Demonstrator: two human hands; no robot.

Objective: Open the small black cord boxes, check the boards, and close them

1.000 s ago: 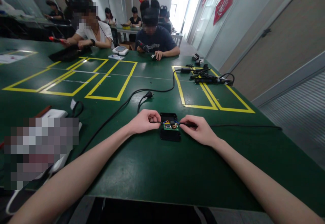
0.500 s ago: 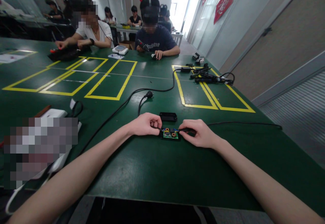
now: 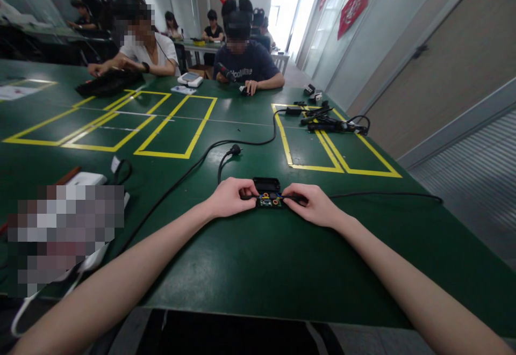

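A small green circuit board with copper-coloured ring coils and coloured wires lies between my hands. Just beyond it is a black plastic case half, hollow side up. My left hand is closed, its thumb and fingers pinching the black cable at the board's left end. At the other end my right hand pinches another black cable, which runs off to the right. My fingertips partly hide both ends of the board.
A plug on a short lead lies beyond my left hand. A long black cable curves across the green table. Bundled black adapters lie at the far right, near yellow tape. Two co-workers sit across the table.
Both hands have shifted the board slightly away from me, up against the black case half, keeping hold of the cables. The far-left co-worker's hands have moved over a dark item.
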